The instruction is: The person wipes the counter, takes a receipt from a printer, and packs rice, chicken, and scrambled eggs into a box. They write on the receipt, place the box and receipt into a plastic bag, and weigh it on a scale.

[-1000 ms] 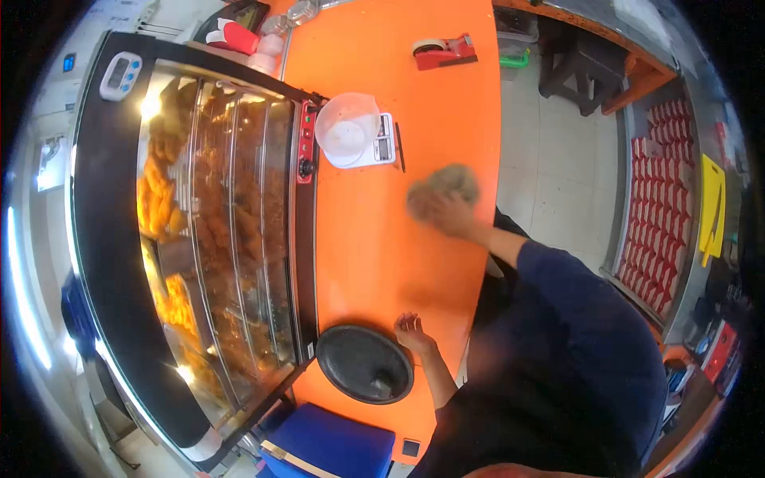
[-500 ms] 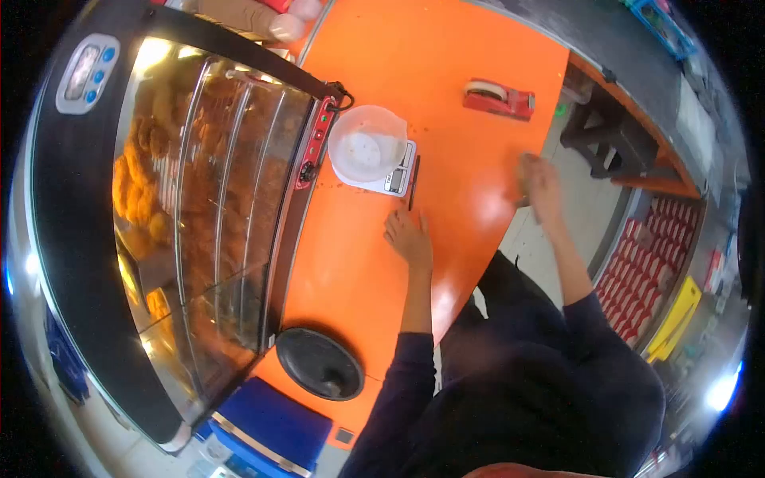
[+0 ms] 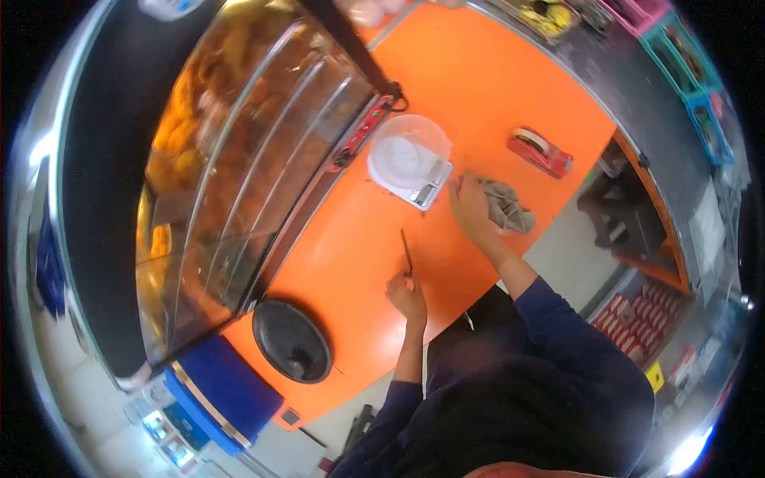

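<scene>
My left hand (image 3: 407, 296) is closed, its fingertips around the lower end of a thin dark stick (image 3: 406, 248) that looks like a pen. My right hand (image 3: 470, 209) is over the orange table with fingers apart, close to the near right corner of a white kitchen scale (image 3: 420, 197). A clear plastic bowl (image 3: 411, 151) sits on that scale. Beside the right hand lies a crumpled grey-green cloth (image 3: 508, 209), its left edge right at the fingers.
A red tape dispenser (image 3: 540, 151) stands farther right on the orange table (image 3: 351, 263). A glass-fronted display cabinet (image 3: 239, 175) of golden-brown food borders the left. Near its lower end are a black oval tray (image 3: 292, 341) and a blue box (image 3: 227, 390). A dark stool (image 3: 625, 215) stands beyond the table.
My left hand has taken hold of the stick and drawn it away from the scale. My right hand has come in from the table's edge toward the scale. The view has turned.
</scene>
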`<state>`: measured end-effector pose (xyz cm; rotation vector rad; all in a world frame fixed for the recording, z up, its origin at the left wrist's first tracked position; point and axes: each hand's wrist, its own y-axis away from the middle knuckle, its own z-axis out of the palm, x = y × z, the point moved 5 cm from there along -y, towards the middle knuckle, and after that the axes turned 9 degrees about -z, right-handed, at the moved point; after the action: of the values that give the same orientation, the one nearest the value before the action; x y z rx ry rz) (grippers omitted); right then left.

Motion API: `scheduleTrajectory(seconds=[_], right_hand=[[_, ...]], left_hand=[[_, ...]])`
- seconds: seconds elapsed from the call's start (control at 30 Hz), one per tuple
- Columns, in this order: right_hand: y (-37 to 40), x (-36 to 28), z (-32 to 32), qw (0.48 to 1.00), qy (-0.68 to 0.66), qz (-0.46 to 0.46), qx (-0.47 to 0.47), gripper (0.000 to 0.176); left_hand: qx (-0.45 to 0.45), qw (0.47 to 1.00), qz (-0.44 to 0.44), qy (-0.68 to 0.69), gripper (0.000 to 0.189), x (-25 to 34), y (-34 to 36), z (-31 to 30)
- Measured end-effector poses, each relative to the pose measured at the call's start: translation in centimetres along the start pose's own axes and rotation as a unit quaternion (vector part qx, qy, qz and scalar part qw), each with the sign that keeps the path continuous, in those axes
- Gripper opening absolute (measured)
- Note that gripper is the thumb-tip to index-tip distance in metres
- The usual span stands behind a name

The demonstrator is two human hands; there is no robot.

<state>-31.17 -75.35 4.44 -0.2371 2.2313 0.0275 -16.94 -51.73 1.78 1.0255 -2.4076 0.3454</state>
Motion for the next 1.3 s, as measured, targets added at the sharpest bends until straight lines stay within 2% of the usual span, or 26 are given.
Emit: scheduleTrajectory(seconds=[0.03, 0.07, 0.1, 0.17, 0.2, 0.27, 0.33, 0.37, 0.43, 0.5, 0.53, 0.63, 0.7, 0.73, 0.8, 0.87, 0.93, 1.0, 1.03, 1.07, 1.1, 1.13, 1.17, 1.2, 1.23, 1.3], right_hand=[[-1.1, -0.8, 0.0, 0.994, 0.039, 0.085, -0.047, 0.035], [-1.9, -1.5, 0.6, 0.978, 0.081, 0.164, -0.096, 0.036], [-2.6, -0.9, 2.0, 0.981, 0.131, 0.124, -0.072, 0.038], [-3.8, 3.3, 5.5, 0.958, 0.279, -0.013, -0.065, 0.043], [-4.5, 5.1, 7.1, 0.918, 0.373, -0.112, -0.075, 0.047], [-5.6, 6.5, 10.3, 0.777, 0.565, -0.267, -0.074, 0.05], [-9.3, 17.0, 17.0, 0.885, 0.339, -0.32, -0.003, 0.045], [-10.2, 15.1, 16.5, 0.881, 0.322, -0.256, -0.233, 0.041], [-7.9, 9.8, 11.9, 0.889, 0.347, -0.258, -0.152, 0.041], [-4.7, 6.5, 9.0, 0.895, 0.332, -0.282, -0.094, 0.04], [-2.7, 5.5, 7.7, 0.896, 0.327, -0.293, -0.072, 0.04], [2.9, 2.5, 5.2, 0.907, 0.261, -0.329, -0.005, 0.041], [7.0, 0.6, 4.8, 0.923, 0.177, -0.343, 0.011, 0.041], [9.1, 0.3, 5.4, 0.932, 0.122, -0.342, 0.004, 0.041], [14.5, -1.3, 7.8, 0.939, 0.004, -0.341, -0.048, 0.042], [21.2, -2.7, 13.6, 0.919, -0.132, -0.327, -0.175, 0.043], [29.0, -2.7, 21.9, 0.856, -0.253, -0.283, -0.35, 0.044], [46.4, -11.5, 18.7, 0.805, -0.25, -0.239, -0.481, 0.041], [55.1, -15.3, 15.0, 0.791, -0.196, -0.161, -0.557, 0.042], [60.8, -15.4, 16.1, 0.729, -0.24, -0.202, -0.608, 0.047], [65.9, -14.9, 17.4, 0.66, -0.282, -0.24, -0.654, 0.052], [70.9, -15.3, 17.3, 0.601, -0.233, -0.29, -0.707, 0.058], [76.3, -15.6, 16.2, 0.531, -0.158, -0.278, -0.784, 0.058], [80.8, -15.3, 16.2, 0.437, -0.118, -0.325, -0.831, 0.057], [85.7, -15.9, 14.2, 0.37, -0.095, -0.283, -0.88, 0.055], [94.0, -17.1, 11.0, 0.242, -0.036, -0.339, -0.908, 0.052]], left_hand=[[0.022, 1.0, -0.013, -0.001, 0.018, -2.0, 0.9, -1.2], [0.012, 0.995, -0.097, -0.013, 0.018, -4.8, 1.7, -2.1], [0.001, 0.982, -0.185, -0.025, 0.018, -7.6, 2.5, -3.1], [0.066, 0.976, -0.199, -0.061, 0.018, -11.3, 3.4, -4.2], [0.105, 0.971, -0.194, -0.096, 0.018, -12.7, 3.7, -4.6], [0.129, 0.962, -0.219, -0.097, 0.016, -14.8, 3.2, -5.3], [0.204, 0.947, -0.223, -0.112, 0.015, -17.5, 3.2, -5.6], [0.199, 0.939, -0.241, -0.144, 0.02, -18.3, 3.3, -5.9], [0.215, 0.912, -0.312, -0.156, 0.025, -18.2, 4.2, -8.7], [0.218, 0.902, -0.365, -0.067, 0.033, -17.7, 6.5, -12.3], [0.247, 0.904, -0.34, -0.078, 0.032, -18.8, 8.4, -12.4], [0.237, 0.91, -0.338, -0.033, 0.026, -18.2, 19.9, -17.9], [0.296, 0.881, -0.362, 0.072, 0.02, -20.0, 29.6, -18.9], [0.276, 0.856, -0.423, 0.11, 0.02, -22.0, 35.1, -17.6], [0.265, 0.8, -0.501, 0.196, 0.02, -26.1, 46.0, -14.5], [0.307, 0.733, -0.539, 0.278, 0.022, -29.9, 55.7, -12.4], [0.379, 0.659, -0.567, 0.318, 0.029, -31.0, 64.4, -14.5], [0.428, 0.603, -0.591, 0.323, 0.034, -29.6, 70.5, -18.1], [0.463, 0.547, -0.561, 0.415, 0.04, -28.9, 72.7, -19.8], [0.494, 0.486, -0.519, 0.5, 0.048, -28.4, 74.4, -21.4], [0.504, 0.475, -0.519, 0.5, 0.048, -28.3, 75.9, -23.0], [0.487, 0.469, -0.503, 0.539, 0.05, -28.3, 76.7, -24.1], [0.468, 0.461, -0.484, 0.577, 0.054, -28.3, 77.4, -24.6], [0.478, 0.45, -0.484, 0.578, 0.054, -28.4, 78.5, -24.9], [0.487, 0.441, -0.458, 0.598, 0.058, -28.7, 79.6, -25.3], [0.514, 0.409, -0.437, 0.614, 0.063, -28.6, 82.7, -26.5]])
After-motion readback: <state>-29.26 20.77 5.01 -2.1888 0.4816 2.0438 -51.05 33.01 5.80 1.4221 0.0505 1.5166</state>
